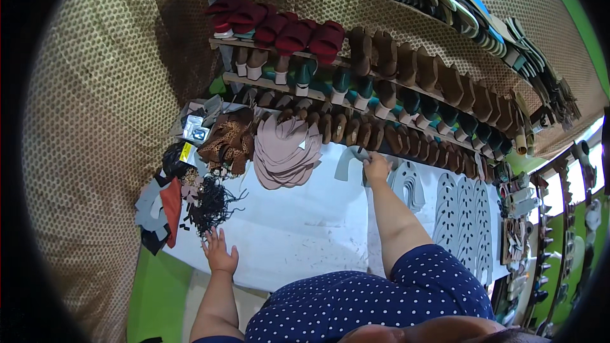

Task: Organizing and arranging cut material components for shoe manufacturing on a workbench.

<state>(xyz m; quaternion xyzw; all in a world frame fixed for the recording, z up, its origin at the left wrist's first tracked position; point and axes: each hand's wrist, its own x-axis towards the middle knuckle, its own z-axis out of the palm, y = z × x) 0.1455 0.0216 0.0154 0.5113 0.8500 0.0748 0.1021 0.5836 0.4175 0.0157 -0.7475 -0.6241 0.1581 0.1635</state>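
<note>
Patterned brown cloth [89, 127] is draping the left side of a room where a person in a dotted navy garment [337, 302] is working at a white-covered table [298, 228]. At the table's left end, grey and orange-red pieces [170, 206] are lying beside a tangle of black strips [213, 206]; the left hand [220, 254] is resting just below it at the near edge, fingers spread and holding nothing. Leopard-print pieces [229, 143] and a fanned pile of dusty-pink pieces [289, 152] are sitting farther back, below shelves bearing red slippers [276, 28]. Near the far edge, right of the pink pile, a curved grey piece [347, 164] is lying on the cover, with the right hand [377, 168] touching its right side; whether those fingers are gripping it cannot be told. Stacked grey pieces [410, 187] and slotted grey pieces [466, 216] are filling the right end, while loaded racks [546, 254] are standing beyond against green wall and bright windows.
</note>
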